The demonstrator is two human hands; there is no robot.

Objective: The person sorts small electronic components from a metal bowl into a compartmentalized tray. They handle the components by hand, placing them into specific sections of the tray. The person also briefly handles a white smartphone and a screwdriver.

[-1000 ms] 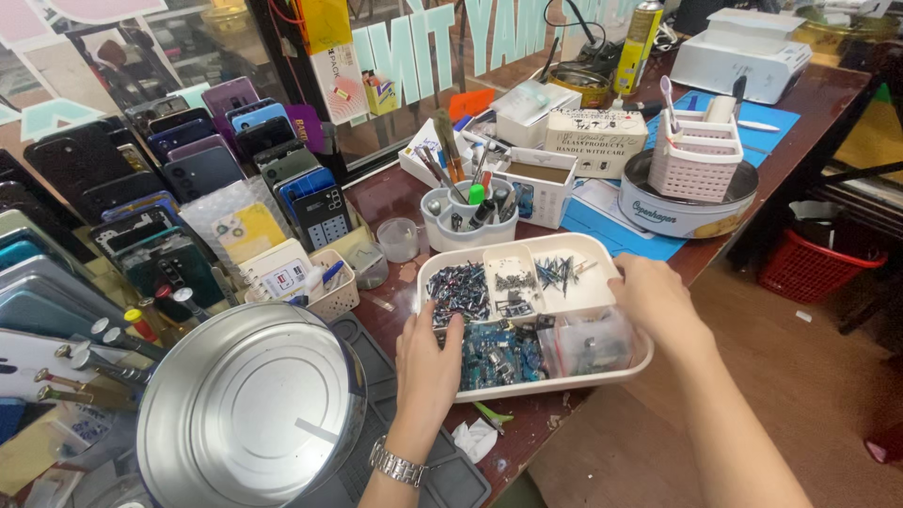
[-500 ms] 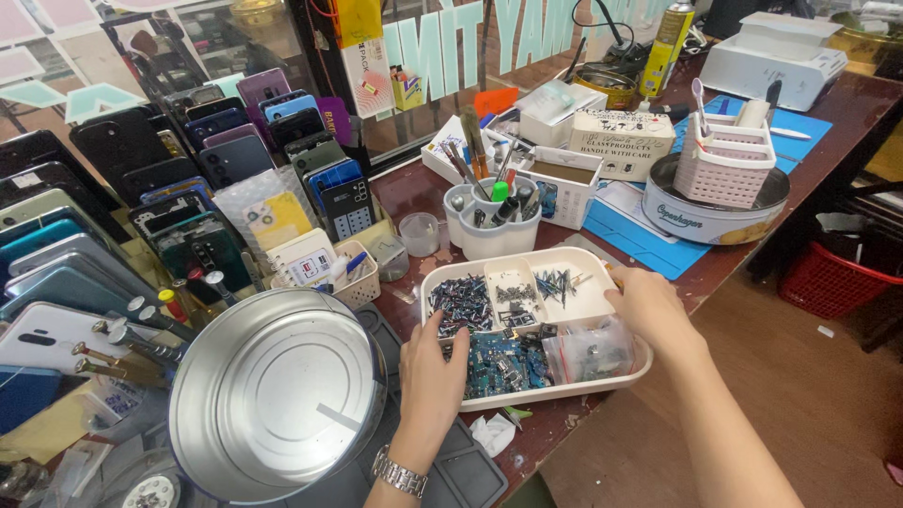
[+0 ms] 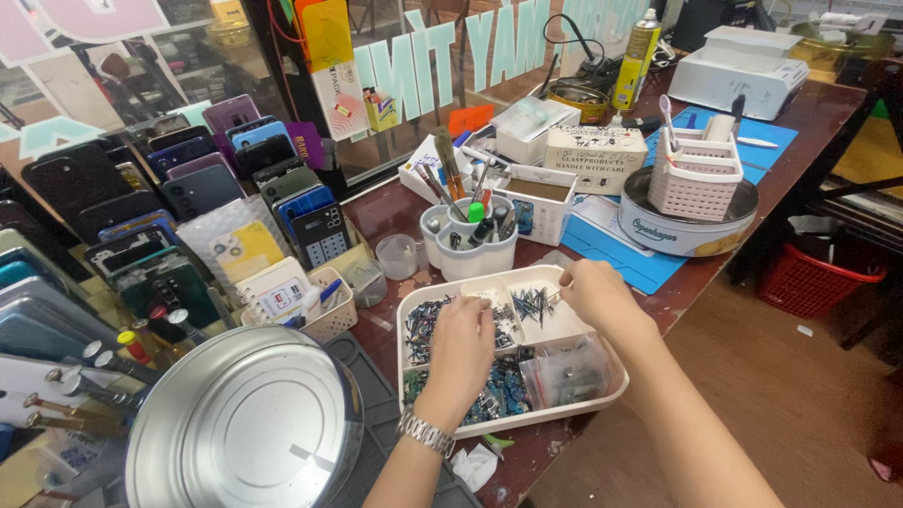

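Note:
A white compartment tray (image 3: 428, 293) full of small screws, blue circuit parts and clear plastic bags sits at the near edge of a dark red table. My left hand (image 3: 463, 350), with a metal watch (image 3: 425, 434) on the wrist, rests flat over the tray's middle compartments, fingers on the small parts. My right hand (image 3: 594, 292) is at the tray's far right corner, fingertips pinched over the compartment of dark screws (image 3: 530, 303). Whether it holds a screw is too small to tell.
A round metal tin lid (image 3: 240, 428) lies at the near left. A white cup of tools (image 3: 468, 240) stands just behind the tray. Rows of phone cases (image 3: 179, 188) line the left. A round tin with a pink basket (image 3: 691, 202) sits on a blue mat at right.
Both hands have moved from the tray's outer edges inward onto its compartments. The view has shifted slightly, so the tray sits lower and more central.

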